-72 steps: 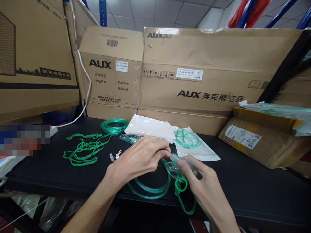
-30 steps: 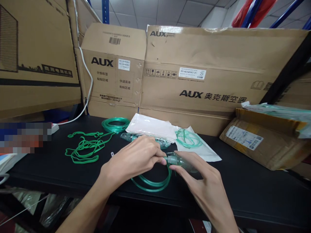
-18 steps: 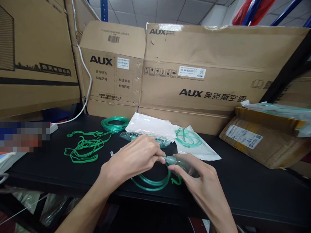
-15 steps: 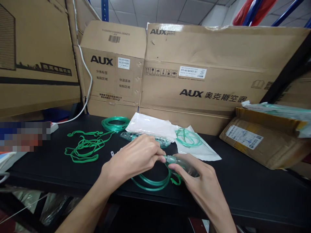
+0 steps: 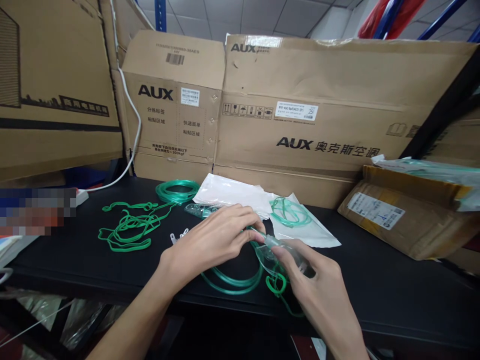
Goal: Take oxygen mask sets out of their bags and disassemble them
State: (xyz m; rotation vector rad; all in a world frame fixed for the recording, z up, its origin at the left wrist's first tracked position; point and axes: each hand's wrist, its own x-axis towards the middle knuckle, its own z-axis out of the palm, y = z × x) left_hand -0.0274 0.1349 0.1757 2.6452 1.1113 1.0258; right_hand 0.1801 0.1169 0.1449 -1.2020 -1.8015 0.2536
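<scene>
My left hand (image 5: 219,235) is closed, its thumb and fingertips pinching the end of a thin green tube (image 5: 234,288) whose loops lie on the black table below. My right hand (image 5: 318,275) is wrapped round a clear oxygen mask (image 5: 267,257), partly hidden by its fingers. The mask's pale connector (image 5: 270,241) points toward my left fingertips and meets the tube there; how far the two are joined is hidden. A green elastic strap (image 5: 276,284) hangs under the mask near the front edge. Small white clips (image 5: 173,239) lie beside my left wrist.
Behind my hands lie a white packet (image 5: 232,194), a coiled green tube (image 5: 159,192) and a white pouch (image 5: 318,232) with thin green tubing on it. Green straps (image 5: 129,232) lie loose at left. An open carton (image 5: 412,225) stands at right; large AUX cardboard (image 5: 330,100) walls the back.
Both hands have shifted slightly right, still at the joint between tube and connector. The mask has turned, showing more of its clear body, and its green strap now hangs lower.
</scene>
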